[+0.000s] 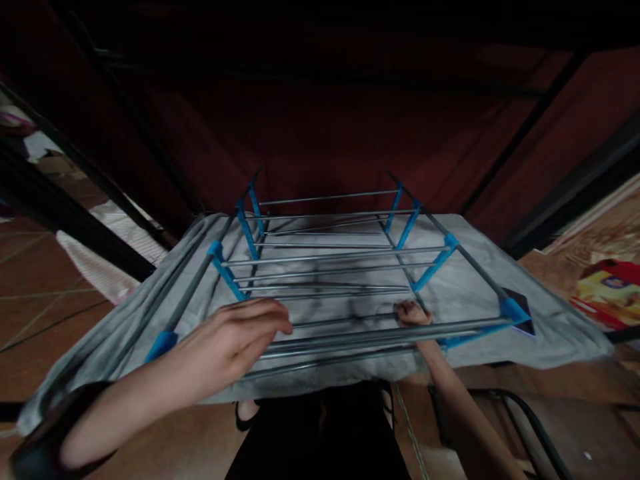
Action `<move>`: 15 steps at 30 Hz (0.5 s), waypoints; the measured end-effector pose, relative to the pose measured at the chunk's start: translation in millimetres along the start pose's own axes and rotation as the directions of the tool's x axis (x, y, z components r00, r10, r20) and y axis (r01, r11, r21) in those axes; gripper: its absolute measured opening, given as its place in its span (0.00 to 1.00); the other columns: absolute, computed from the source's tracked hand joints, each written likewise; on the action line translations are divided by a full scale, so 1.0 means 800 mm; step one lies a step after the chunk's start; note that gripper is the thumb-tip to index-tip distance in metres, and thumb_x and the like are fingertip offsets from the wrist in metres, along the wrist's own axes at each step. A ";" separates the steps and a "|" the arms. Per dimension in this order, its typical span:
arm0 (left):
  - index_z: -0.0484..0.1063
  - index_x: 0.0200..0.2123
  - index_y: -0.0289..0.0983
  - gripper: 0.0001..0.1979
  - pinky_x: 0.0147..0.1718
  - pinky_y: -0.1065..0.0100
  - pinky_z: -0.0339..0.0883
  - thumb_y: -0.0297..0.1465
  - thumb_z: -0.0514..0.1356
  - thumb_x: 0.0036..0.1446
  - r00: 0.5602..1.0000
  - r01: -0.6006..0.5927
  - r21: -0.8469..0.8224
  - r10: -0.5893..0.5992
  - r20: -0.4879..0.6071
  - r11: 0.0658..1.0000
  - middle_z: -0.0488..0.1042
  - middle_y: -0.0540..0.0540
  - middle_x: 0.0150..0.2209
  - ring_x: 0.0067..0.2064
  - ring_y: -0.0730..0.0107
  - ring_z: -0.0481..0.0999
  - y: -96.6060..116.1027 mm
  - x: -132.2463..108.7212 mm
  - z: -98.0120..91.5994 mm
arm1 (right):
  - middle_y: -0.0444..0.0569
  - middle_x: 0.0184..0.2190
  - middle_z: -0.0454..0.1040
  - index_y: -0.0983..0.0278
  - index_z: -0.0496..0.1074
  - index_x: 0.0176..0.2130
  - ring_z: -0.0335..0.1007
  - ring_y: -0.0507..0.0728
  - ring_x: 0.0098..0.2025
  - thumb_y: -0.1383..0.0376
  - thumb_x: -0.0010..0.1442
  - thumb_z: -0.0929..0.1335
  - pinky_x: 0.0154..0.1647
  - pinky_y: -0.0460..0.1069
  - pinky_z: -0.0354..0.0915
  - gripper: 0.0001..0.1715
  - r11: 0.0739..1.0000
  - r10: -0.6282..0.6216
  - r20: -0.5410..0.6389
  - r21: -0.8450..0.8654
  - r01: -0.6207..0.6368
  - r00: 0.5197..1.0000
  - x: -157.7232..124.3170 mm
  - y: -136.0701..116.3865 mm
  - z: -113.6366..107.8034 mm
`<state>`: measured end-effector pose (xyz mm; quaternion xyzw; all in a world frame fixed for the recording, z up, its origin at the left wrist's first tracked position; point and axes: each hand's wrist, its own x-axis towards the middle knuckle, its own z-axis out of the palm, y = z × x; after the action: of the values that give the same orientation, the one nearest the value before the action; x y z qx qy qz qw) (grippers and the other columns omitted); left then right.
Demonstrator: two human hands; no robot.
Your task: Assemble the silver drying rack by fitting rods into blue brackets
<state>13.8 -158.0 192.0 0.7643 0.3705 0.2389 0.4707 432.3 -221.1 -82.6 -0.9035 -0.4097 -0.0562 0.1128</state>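
A rack of grey metal rods with blue plastic joints (437,267) lies across a grey cloth-covered surface in front of me. It has several parallel crossbars, and its tiers stretch away toward the dark red backdrop. My left hand (245,337) hovers over the near left part of the rack, fingers extended and slightly bent, holding nothing. Closed into a fist, my right hand (414,315) reaches in past the near crossbars at the right and grips a thin rod of the rack. Its fingertips are partly hidden.
The grey cloth (480,267) drapes over the surface's edges. A dark flat object (523,310) lies beside the right blue joint. Dark posts stand on both sides. A red and yellow package (613,293) is at far right, a black tubular frame (525,413) below right.
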 end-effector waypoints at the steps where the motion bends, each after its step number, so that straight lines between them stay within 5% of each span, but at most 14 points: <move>1: 0.81 0.31 0.45 0.05 0.44 0.61 0.72 0.33 0.66 0.47 0.989 -0.089 0.061 0.081 0.124 0.994 0.80 0.44 0.36 0.41 0.53 0.78 0.001 0.033 0.018 | 0.54 0.34 0.75 0.67 0.76 0.37 0.69 0.58 0.37 0.65 0.62 0.60 0.40 0.52 0.58 0.16 0.998 0.017 0.005 0.062 -0.018 1.000 0.003 0.005 0.003; 6: 0.76 0.45 0.38 0.15 0.49 0.63 0.69 0.26 0.53 0.59 0.835 -0.440 0.399 0.203 0.511 0.805 0.77 0.43 0.46 0.46 0.62 0.76 -0.039 0.157 0.141 | 0.55 0.36 0.73 0.65 0.72 0.39 0.69 0.59 0.40 0.65 0.58 0.61 0.44 0.53 0.65 0.13 0.887 0.131 -0.175 0.460 -0.037 0.976 0.022 0.032 0.015; 10: 0.72 0.48 0.36 0.17 0.53 0.60 0.65 0.22 0.49 0.59 0.762 -0.621 0.550 0.267 0.590 0.558 0.74 0.39 0.50 0.51 0.59 0.73 -0.081 0.216 0.245 | 0.59 0.44 0.72 0.66 0.68 0.48 0.68 0.63 0.48 0.64 0.56 0.61 0.51 0.59 0.66 0.21 0.786 0.237 -0.295 0.618 -0.004 0.926 0.038 0.043 0.029; 15: 0.69 0.51 0.30 0.19 0.56 0.57 0.61 0.20 0.51 0.56 0.783 -0.618 0.639 0.284 0.553 0.458 0.72 0.32 0.51 0.53 0.54 0.71 -0.099 0.280 0.323 | 0.61 0.49 0.73 0.68 0.67 0.53 0.69 0.63 0.51 0.62 0.55 0.61 0.55 0.58 0.66 0.28 0.705 0.261 -0.172 0.706 -0.065 0.950 0.067 0.046 0.039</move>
<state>308.5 -99.0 10.5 0.9910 0.1195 0.0184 0.0571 495.4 -198.1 -108.3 -0.8128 -0.3002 -0.0061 0.4992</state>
